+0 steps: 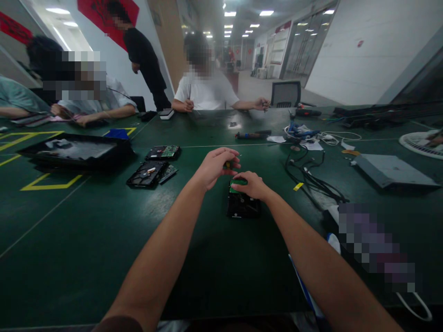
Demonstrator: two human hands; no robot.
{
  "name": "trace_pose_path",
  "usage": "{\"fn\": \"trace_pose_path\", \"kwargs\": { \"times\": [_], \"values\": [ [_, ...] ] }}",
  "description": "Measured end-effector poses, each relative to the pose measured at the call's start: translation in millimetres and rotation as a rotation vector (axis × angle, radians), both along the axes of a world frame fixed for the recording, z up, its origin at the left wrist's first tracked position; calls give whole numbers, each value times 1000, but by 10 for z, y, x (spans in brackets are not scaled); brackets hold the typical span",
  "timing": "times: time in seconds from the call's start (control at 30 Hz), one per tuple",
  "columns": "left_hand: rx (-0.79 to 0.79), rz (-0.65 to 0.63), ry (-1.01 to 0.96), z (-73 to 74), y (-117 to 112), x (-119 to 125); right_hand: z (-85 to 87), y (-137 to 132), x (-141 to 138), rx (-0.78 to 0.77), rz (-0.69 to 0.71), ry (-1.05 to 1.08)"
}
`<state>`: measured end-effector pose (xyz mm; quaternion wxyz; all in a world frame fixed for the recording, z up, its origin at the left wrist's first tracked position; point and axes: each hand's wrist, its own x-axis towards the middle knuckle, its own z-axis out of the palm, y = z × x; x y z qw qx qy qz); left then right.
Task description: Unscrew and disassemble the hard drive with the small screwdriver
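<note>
Head cam had a pretty good look at the bench from where I stood. Closest in, a black hard drive (243, 207) sat flat on the dark green table (104, 253), right in front of the person, with a green circuit board (237, 185) showing at its far end. The right hand (254, 185) was on that end, thumb over the board and fingers bent, though I couldn't tell if it actually gripped anything. Just beyond, the left hand (218, 166) was up over the table, fingers curled around a small dark-and-yellow thing (227, 164), mostly hidden. Hands were super close, no idea if they touched.

Off to the left lay an opened drive (143, 177) with a slim part (168, 174) beside it, and another drive (162, 152) just behind. Further left was a shallow black tray (122, 150). Over on the right: tangled black cables (316, 182), then a flat grey box (394, 170). Past all that, someone in a white T-shirt (207, 92) sat across the table, and someone in black (147, 57) stood behind, by the wall.
</note>
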<state>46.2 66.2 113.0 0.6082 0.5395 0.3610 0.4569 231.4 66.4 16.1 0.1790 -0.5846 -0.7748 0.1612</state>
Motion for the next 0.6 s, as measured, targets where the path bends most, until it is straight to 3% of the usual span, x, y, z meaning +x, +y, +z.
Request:
{"fn": "trace_pose_path", "kwargs": {
  "times": [0.4, 0.6],
  "values": [
    [22, -8, -96, -67, 54, 2, 9, 2, 6, -11, 15, 25],
    [98, 31, -12, -98, 67, -3, 18, 2, 6, -25, 13, 32]
  ]
}}
